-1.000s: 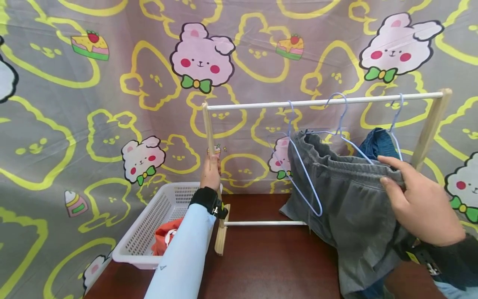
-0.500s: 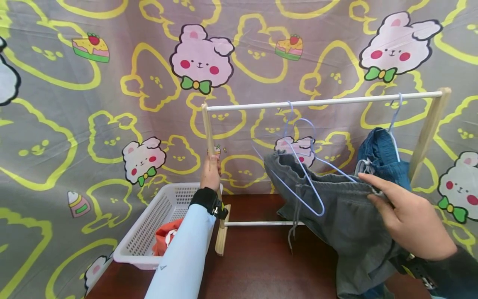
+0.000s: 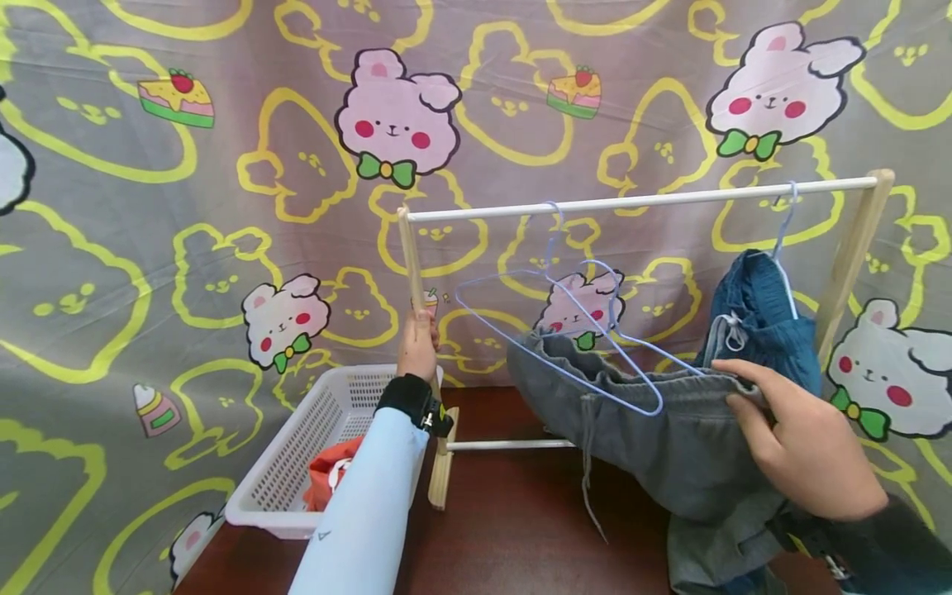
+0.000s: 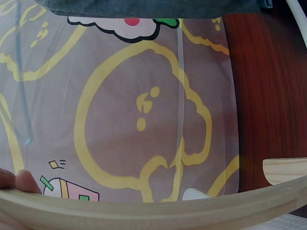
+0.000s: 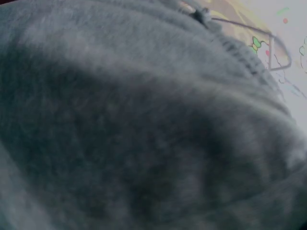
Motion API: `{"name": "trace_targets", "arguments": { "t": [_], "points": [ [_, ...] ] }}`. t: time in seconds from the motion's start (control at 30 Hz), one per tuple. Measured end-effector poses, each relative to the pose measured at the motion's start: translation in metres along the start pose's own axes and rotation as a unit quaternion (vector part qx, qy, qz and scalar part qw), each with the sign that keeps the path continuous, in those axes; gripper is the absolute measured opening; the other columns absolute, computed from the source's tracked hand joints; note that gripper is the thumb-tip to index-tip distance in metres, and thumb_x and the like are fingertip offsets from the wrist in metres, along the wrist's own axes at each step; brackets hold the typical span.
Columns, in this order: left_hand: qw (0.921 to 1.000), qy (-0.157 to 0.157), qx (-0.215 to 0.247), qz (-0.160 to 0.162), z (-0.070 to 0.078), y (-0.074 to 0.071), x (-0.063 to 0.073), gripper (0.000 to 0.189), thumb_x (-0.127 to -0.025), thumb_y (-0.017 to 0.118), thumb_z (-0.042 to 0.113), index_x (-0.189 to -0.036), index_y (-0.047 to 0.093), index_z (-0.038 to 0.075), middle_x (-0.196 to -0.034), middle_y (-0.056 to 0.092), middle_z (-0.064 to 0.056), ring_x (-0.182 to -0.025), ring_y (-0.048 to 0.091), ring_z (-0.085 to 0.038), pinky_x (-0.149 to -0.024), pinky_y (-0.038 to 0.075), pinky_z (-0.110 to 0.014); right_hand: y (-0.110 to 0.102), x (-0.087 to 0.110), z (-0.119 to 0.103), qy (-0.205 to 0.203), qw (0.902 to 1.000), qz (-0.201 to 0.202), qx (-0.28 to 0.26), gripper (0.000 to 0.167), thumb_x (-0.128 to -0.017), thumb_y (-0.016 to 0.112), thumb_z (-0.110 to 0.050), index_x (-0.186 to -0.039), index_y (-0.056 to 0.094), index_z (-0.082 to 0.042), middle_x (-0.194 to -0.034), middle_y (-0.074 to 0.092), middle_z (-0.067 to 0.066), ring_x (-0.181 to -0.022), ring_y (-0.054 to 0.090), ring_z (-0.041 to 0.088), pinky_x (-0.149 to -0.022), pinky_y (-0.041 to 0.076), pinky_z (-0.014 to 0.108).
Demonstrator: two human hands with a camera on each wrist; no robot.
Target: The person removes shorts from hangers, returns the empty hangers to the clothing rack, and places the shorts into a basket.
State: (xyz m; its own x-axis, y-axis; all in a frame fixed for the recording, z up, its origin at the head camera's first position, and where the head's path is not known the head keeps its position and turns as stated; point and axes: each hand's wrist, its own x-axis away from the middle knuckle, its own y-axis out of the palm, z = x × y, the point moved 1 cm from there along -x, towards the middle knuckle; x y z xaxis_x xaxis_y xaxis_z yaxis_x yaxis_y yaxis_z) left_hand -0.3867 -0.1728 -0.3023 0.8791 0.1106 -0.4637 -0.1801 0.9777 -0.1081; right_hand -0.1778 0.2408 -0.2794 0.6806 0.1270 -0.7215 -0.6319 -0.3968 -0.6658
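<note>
My left hand (image 3: 418, 347) grips the left wooden post (image 3: 411, 260) of a small clothes rack. In the left wrist view its fingertips (image 4: 26, 182) show behind the post. With thumb and fingers, my right hand (image 3: 806, 446) pinches the right end of the waistband of grey drawstring pants (image 3: 640, 438). A lilac hanger (image 3: 662, 353) sits inside that waistband, its hook below the rack's white bar (image 3: 632, 201). Another hanger (image 3: 549, 252), bare, hangs from the bar and crosses in front of the pants. Grey cloth fills most of the right wrist view.
Blue denim clothing (image 3: 773, 314) hangs on a hanger at the bar's right end, beside the right post (image 3: 851, 264). A white basket (image 3: 271, 471) with an orange garment (image 3: 327, 475) stands left of the rack on the dark wood table (image 3: 535, 529).
The pants and their hanger came down and left, its hook leaving the bar's height. The bare hanger shifted left and turned. My right hand moved left and slightly down; my left stayed on the post.
</note>
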Motion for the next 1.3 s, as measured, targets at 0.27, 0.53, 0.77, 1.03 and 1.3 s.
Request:
{"name": "trace_targets", "arguments": {
  "t": [0.27, 0.53, 0.77, 1.03, 1.3],
  "points": [
    [0.9999, -0.008, 0.008, -0.003, -0.001, 0.000, -0.001, 0.044, -0.110, 0.023, 0.043, -0.116, 0.043, 0.004, -0.086, 0.041, -0.003, -0.076, 0.044, -0.021, -0.076, 0.042, -0.037, 0.010, 0.006, -0.004, -0.001, 0.9997, -0.009, -0.021, 0.036, -0.092, 0.072, -0.011, -0.127, 0.061, -0.009, -0.061, 0.036, -0.007, -0.053, 0.037, 0.008, -0.050, 0.031, 0.029],
    [0.9998, -0.019, -0.005, -0.001, 0.003, 0.000, 0.000, 0.049, -0.110, 0.023, 0.046, -0.121, 0.044, 0.003, -0.087, 0.041, -0.003, -0.079, 0.045, -0.025, -0.072, 0.037, -0.029, 0.020, 0.009, -0.009, 0.004, 0.9985, -0.017, -0.052, 0.027, -0.089, 0.073, -0.011, -0.116, 0.066, -0.014, -0.086, 0.071, 0.008, -0.066, 0.058, 0.018, -0.055, 0.049, 0.040],
    [0.9997, -0.024, -0.004, 0.001, 0.002, -0.002, 0.001, 0.045, -0.111, 0.023, 0.042, -0.122, 0.046, 0.005, -0.088, 0.041, -0.003, -0.078, 0.046, -0.021, -0.075, 0.042, -0.031, 0.031, 0.012, -0.012, 0.006, 0.9964, -0.017, -0.083, 0.024, -0.089, 0.073, -0.012, -0.111, 0.069, -0.019, -0.089, 0.071, -0.001, -0.070, 0.059, 0.014, -0.058, 0.051, 0.040],
    [0.9996, -0.025, 0.008, -0.007, 0.002, -0.004, 0.005, 0.045, -0.111, 0.024, 0.041, -0.124, 0.045, 0.003, -0.091, 0.041, -0.004, -0.084, 0.047, -0.031, -0.090, 0.044, -0.053, 0.046, 0.022, -0.020, -0.010, 0.9930, -0.009, -0.117, 0.029, -0.087, 0.074, -0.007, -0.110, 0.070, -0.023, -0.093, 0.072, -0.007, -0.078, 0.064, 0.011, -0.066, 0.054, 0.042],
    [0.9993, -0.013, 0.018, -0.029, 0.002, -0.008, 0.006, 0.045, -0.111, 0.022, 0.037, -0.125, 0.043, -0.001, -0.090, 0.041, -0.005, -0.079, 0.045, -0.024, -0.085, 0.045, -0.045, 0.057, 0.028, -0.024, 0.006, 0.9896, -0.021, -0.142, 0.026, -0.088, 0.073, -0.008, -0.105, 0.071, -0.027, -0.092, 0.070, -0.011, -0.078, 0.063, 0.007, -0.068, 0.054, 0.038]
  ]
}}
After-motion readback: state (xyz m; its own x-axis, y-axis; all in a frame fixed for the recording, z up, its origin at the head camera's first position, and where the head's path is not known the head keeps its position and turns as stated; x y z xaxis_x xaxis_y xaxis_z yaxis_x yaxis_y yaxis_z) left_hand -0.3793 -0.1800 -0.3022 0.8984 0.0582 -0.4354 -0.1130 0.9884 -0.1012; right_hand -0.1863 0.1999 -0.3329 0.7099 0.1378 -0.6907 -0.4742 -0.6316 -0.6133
